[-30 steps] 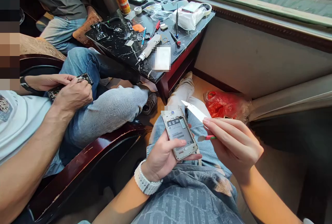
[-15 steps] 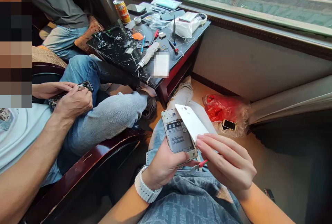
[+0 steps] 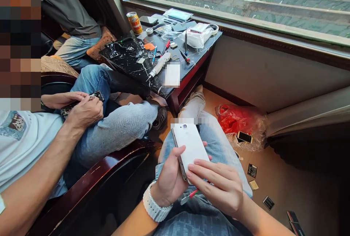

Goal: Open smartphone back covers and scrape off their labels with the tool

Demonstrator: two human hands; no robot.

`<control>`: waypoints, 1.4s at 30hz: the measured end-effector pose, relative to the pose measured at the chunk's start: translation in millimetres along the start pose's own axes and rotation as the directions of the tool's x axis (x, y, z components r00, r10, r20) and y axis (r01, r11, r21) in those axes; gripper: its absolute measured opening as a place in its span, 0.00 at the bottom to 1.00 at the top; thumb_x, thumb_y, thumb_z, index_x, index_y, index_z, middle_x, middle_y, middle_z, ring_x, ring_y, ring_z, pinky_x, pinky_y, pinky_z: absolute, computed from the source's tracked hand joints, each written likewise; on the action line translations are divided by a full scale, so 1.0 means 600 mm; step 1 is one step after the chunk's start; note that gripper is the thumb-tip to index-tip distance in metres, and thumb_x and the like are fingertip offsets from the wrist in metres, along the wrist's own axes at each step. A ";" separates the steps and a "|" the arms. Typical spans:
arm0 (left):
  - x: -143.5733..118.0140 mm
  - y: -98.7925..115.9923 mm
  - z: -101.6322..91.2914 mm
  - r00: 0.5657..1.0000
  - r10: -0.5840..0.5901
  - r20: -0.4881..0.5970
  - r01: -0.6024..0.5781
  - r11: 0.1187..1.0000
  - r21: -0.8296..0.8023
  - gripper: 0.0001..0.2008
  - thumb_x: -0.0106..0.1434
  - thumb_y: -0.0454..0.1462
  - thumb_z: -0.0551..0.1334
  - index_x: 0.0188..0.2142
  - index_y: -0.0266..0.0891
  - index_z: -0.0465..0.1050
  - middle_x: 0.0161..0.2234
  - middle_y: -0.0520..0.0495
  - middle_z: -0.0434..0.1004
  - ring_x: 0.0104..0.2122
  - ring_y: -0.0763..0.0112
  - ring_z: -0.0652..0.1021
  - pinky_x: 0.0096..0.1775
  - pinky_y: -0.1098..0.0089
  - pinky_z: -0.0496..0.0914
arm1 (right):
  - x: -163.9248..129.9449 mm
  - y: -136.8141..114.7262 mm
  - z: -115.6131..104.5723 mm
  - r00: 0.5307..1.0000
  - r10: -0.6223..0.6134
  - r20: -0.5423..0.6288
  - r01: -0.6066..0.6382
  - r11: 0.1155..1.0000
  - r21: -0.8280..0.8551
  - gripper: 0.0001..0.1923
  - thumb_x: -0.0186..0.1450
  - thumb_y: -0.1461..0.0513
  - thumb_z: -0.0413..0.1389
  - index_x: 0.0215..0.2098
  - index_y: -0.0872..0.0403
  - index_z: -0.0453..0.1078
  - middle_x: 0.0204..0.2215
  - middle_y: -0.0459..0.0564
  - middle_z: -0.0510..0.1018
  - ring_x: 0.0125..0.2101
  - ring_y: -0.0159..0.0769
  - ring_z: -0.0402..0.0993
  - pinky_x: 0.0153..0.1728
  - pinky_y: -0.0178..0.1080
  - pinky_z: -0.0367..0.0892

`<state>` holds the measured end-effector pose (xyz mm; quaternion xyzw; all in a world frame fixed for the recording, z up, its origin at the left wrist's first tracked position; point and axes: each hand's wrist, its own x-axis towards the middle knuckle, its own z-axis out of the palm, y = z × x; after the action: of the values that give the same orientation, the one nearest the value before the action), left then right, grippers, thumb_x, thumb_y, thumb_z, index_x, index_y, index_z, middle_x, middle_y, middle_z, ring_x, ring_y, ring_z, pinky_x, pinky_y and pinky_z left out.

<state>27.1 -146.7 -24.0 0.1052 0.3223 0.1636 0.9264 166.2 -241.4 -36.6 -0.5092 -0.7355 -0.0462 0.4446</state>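
My left hand [image 3: 171, 179], with a white watch [image 3: 154, 204] at the wrist, grips a smartphone [image 3: 180, 161] from below, its thumb along the left edge. The white back cover [image 3: 191, 143] lies over the phone's rear, hiding the battery. A thin gap shows along the left side, and I cannot tell whether the cover is seated. The fingers of my right hand [image 3: 220, 185] press on the cover's lower end. A red-handled pry tool [image 3: 193, 193] with a flat metal tip sticks out beneath my right hand, tucked in its hidden fingers.
A co-worker's hands [image 3: 86, 110] hold an opened phone at the left. The black marble table [image 3: 133, 68] bears a drink can [image 3: 134, 23], an electric screwdriver [image 3: 160, 65] and other tools. Red plastic bags [image 3: 232, 119], a phone [image 3: 245, 137] and batteries [image 3: 252, 170] lie on the floor.
The white back cover was held tilted above the exposed battery; now it lies over the phone's back. My right hand has moved left and down with it. The view has shifted slightly.
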 end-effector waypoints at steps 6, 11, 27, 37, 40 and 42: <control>0.000 -0.003 -0.006 0.999 -0.032 0.031 0.032 0.999 -0.005 0.25 0.68 0.45 0.62 0.59 0.32 0.78 0.48 0.34 0.85 0.51 0.49 0.83 0.60 0.53 0.71 | 0.000 0.001 0.001 1.000 -0.024 0.018 0.023 1.000 0.004 0.14 0.79 0.68 0.53 0.48 0.57 0.82 0.49 0.48 0.86 0.52 0.35 0.83 0.39 0.35 0.79; -0.002 -0.002 -0.006 1.000 -0.025 0.018 0.024 1.000 0.009 0.24 0.68 0.44 0.62 0.59 0.33 0.78 0.46 0.36 0.86 0.48 0.53 0.84 0.57 0.58 0.74 | 0.002 0.003 -0.001 0.998 -0.057 0.041 0.057 0.998 -0.008 0.16 0.81 0.67 0.50 0.49 0.56 0.82 0.50 0.45 0.86 0.52 0.34 0.83 0.42 0.35 0.80; -0.002 -0.005 0.003 0.993 0.005 -0.115 0.006 0.996 0.090 0.25 0.62 0.48 0.68 0.52 0.31 0.81 0.38 0.35 0.86 0.39 0.60 0.85 0.48 0.66 0.77 | -0.015 -0.001 0.010 0.999 -0.017 0.038 0.017 1.000 0.008 0.15 0.79 0.69 0.51 0.51 0.58 0.82 0.50 0.49 0.85 0.56 0.35 0.80 0.33 0.34 0.78; 0.010 -0.005 -0.003 0.988 0.131 -0.081 -0.133 0.991 -0.011 0.30 0.72 0.59 0.57 0.57 0.38 0.76 0.50 0.36 0.84 0.40 0.52 0.85 0.39 0.55 0.81 | -0.018 0.019 -0.010 0.718 0.572 -0.398 -0.563 0.813 0.152 0.11 0.72 0.67 0.63 0.51 0.54 0.82 0.40 0.53 0.87 0.35 0.39 0.86 0.36 0.36 0.82; 0.008 0.000 -0.004 0.994 0.111 0.010 -0.110 0.993 -0.037 0.33 0.74 0.60 0.51 0.57 0.37 0.76 0.50 0.34 0.83 0.38 0.50 0.85 0.35 0.52 0.82 | -0.008 0.042 -0.018 0.262 0.851 -0.455 -0.750 0.477 0.459 0.14 0.70 0.54 0.68 0.44 0.58 0.83 0.22 0.47 0.77 0.18 0.31 0.71 0.17 0.31 0.65; 0.007 0.003 -0.002 0.995 0.093 0.040 -0.091 0.994 -0.052 0.34 0.75 0.59 0.48 0.56 0.36 0.78 0.50 0.35 0.83 0.38 0.51 0.85 0.35 0.52 0.82 | 0.000 0.052 -0.024 0.069 0.914 -0.401 -0.708 0.328 0.625 0.23 0.64 0.48 0.72 0.43 0.60 0.82 0.18 0.43 0.70 0.16 0.26 0.61 0.15 0.29 0.56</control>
<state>29.2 -143.3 -26.7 0.1000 0.2933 0.2121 0.9268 199.7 -233.9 -40.1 -0.7036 -0.0771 0.1206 0.6960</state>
